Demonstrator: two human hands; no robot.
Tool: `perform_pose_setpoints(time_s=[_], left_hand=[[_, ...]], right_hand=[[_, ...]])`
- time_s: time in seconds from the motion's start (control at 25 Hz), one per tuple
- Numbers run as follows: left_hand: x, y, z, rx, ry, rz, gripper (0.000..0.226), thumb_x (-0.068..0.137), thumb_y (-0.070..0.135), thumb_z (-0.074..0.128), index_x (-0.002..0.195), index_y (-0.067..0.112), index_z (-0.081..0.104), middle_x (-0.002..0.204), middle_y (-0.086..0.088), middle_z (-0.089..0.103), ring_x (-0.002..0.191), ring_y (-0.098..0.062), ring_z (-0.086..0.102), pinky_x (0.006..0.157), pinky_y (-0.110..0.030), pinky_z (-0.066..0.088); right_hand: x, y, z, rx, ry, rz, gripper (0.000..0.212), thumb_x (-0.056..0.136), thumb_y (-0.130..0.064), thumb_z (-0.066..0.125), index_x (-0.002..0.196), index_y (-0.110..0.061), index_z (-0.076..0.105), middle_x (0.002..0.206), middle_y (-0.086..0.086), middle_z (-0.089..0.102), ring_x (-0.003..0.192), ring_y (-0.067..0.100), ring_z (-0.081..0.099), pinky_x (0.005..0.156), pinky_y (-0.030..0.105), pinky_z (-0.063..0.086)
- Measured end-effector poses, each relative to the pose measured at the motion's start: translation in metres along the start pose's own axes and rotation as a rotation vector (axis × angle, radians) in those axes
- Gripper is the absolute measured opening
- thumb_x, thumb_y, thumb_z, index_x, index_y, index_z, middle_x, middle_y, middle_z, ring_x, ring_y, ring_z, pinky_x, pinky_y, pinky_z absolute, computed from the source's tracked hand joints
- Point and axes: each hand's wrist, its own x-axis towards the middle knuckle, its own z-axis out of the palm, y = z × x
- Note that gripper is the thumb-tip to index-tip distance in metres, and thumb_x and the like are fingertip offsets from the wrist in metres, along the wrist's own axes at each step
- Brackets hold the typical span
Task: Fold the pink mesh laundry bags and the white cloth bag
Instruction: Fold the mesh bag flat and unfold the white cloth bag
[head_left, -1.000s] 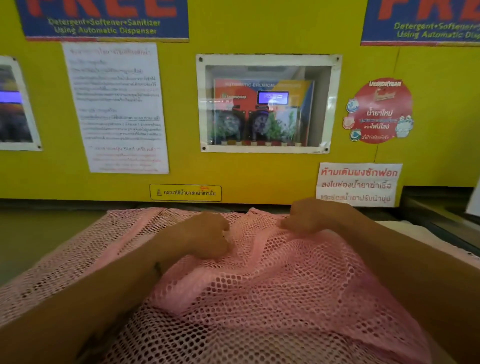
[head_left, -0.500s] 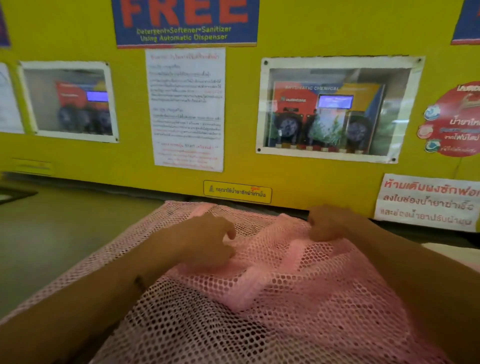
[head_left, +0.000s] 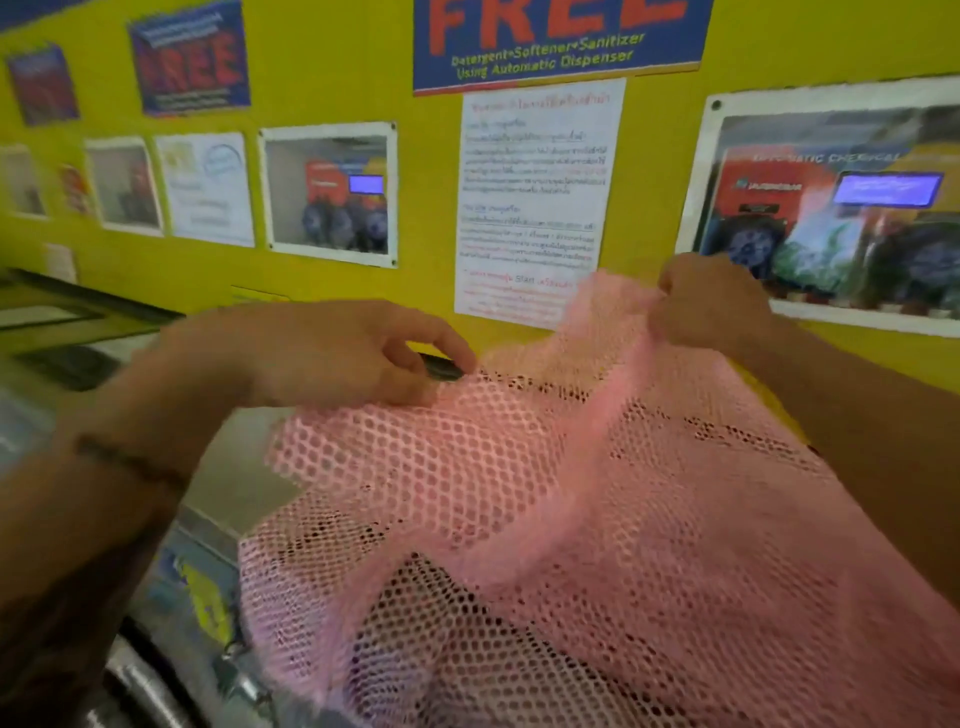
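Observation:
A pink mesh laundry bag (head_left: 545, 493) is lifted off the surface and spreads across the lower right of the view. My right hand (head_left: 711, 301) grips its upper edge, raised against the yellow wall. My left hand (head_left: 332, 353) pinches the bag's left top edge between thumb and fingers, lower than the right hand. The mesh sags between the two hands and hangs down toward me. No white cloth bag shows in this view.
The yellow wall (head_left: 426, 218) behind carries posters, a paper notice (head_left: 535, 202) and framed dispenser windows (head_left: 330, 195). The grey machine top (head_left: 244, 478) shows under my left arm, with a metal door rim (head_left: 140, 686) at the bottom left.
Both hands have lifted the pink mesh bag off the surface, the right hand higher. The hands have spread apart, and my view has swung to the left.

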Motion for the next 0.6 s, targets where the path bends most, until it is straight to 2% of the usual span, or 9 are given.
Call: perform_pose_setpoints(time_s=[0.08, 0.12, 0.16, 0.2, 0.24, 0.32, 0.36, 0.48, 0.6], left_hand=[[-0.015, -0.021, -0.019, 0.049, -0.067, -0.18, 0.032, 0.091, 0.024, 0.062, 0.114, 0.046, 0.061, 0.075, 0.011, 0.075, 0.063, -0.015, 0.068, 0.059, -0.033, 0.052], [-0.019, -0.031, -0.021, 0.051, -0.074, -0.257, 0.033, 0.091, 0.025, 0.062, 0.119, 0.042, 0.06, 0.077, 0.01, 0.075, 0.067, -0.015, 0.07, 0.062, -0.033, 0.052], [-0.018, -0.039, -0.019, 0.086, -0.041, -0.295, 0.034, 0.09, 0.029, 0.062, 0.122, 0.04, 0.059, 0.085, 0.01, 0.075, 0.075, -0.014, 0.072, 0.067, -0.031, 0.051], [-0.015, -0.044, -0.013, 0.164, 0.006, -0.295, 0.035, 0.09, 0.036, 0.06, 0.124, 0.041, 0.057, 0.097, 0.011, 0.072, 0.085, -0.013, 0.07, 0.073, -0.03, 0.049], [-0.01, -0.046, -0.006, 0.236, 0.053, -0.27, 0.036, 0.09, 0.041, 0.058, 0.126, 0.043, 0.054, 0.107, 0.012, 0.069, 0.094, -0.011, 0.067, 0.08, -0.03, 0.048], [0.003, -0.046, 0.017, 0.234, 0.077, -0.18, 0.039, 0.092, 0.045, 0.053, 0.13, 0.043, 0.049, 0.121, 0.012, 0.064, 0.105, -0.011, 0.062, 0.088, -0.029, 0.045], [0.013, -0.047, 0.032, 0.188, 0.045, -0.134, 0.041, 0.093, 0.046, 0.051, 0.133, 0.042, 0.047, 0.128, 0.01, 0.062, 0.11, -0.012, 0.061, 0.092, -0.03, 0.045], [0.047, -0.057, 0.072, 0.209, -0.046, -0.094, 0.047, 0.097, 0.041, 0.044, 0.143, 0.033, 0.039, 0.15, 0.0, 0.042, 0.127, -0.021, 0.05, 0.104, -0.034, 0.039], [0.073, -0.074, 0.086, 0.306, 0.078, -0.149, 0.051, 0.09, 0.03, 0.055, 0.14, 0.028, 0.045, 0.142, -0.008, 0.046, 0.122, -0.027, 0.052, 0.102, -0.035, 0.043]], right_hand=[[0.008, -0.036, 0.017, 0.179, -0.088, -0.044, 0.021, 0.076, -0.015, 0.063, 0.094, -0.005, 0.066, 0.094, 0.015, 0.062, 0.085, 0.033, 0.062, 0.062, 0.034, 0.05], [0.007, -0.052, 0.029, 0.219, -0.226, -0.079, 0.036, 0.081, -0.017, 0.062, 0.115, -0.005, 0.063, 0.112, 0.014, 0.062, 0.089, 0.031, 0.063, 0.067, 0.036, 0.053], [0.004, -0.064, 0.045, 0.224, -0.387, -0.099, 0.053, 0.085, -0.02, 0.06, 0.136, -0.009, 0.051, 0.131, 0.01, 0.054, 0.092, 0.027, 0.063, 0.071, 0.036, 0.055], [0.0, -0.073, 0.058, 0.183, -0.506, -0.128, 0.063, 0.088, -0.023, 0.058, 0.147, -0.013, 0.038, 0.144, 0.008, 0.045, 0.095, 0.024, 0.063, 0.074, 0.035, 0.054], [-0.004, -0.08, 0.067, 0.112, -0.551, -0.185, 0.063, 0.091, -0.025, 0.055, 0.149, -0.013, 0.034, 0.15, 0.008, 0.039, 0.103, 0.025, 0.06, 0.082, 0.035, 0.053], [-0.014, -0.089, 0.076, -0.057, -0.597, -0.318, 0.049, 0.095, -0.025, 0.048, 0.141, -0.008, 0.046, 0.148, 0.011, 0.044, 0.122, 0.029, 0.051, 0.101, 0.04, 0.045], [-0.021, -0.092, 0.076, -0.099, -0.632, -0.347, 0.043, 0.096, -0.023, 0.045, 0.134, -0.006, 0.053, 0.143, 0.013, 0.049, 0.125, 0.029, 0.05, 0.104, 0.043, 0.043], [-0.038, -0.09, 0.081, -0.118, -0.701, -0.309, 0.038, 0.096, -0.02, 0.044, 0.129, -0.007, 0.059, 0.138, 0.011, 0.054, 0.123, 0.028, 0.052, 0.104, 0.044, 0.043], [-0.045, -0.087, 0.095, -0.035, -0.598, -0.204, 0.033, 0.093, -0.017, 0.049, 0.123, -0.012, 0.063, 0.13, 0.009, 0.06, 0.113, 0.027, 0.057, 0.096, 0.042, 0.05]])
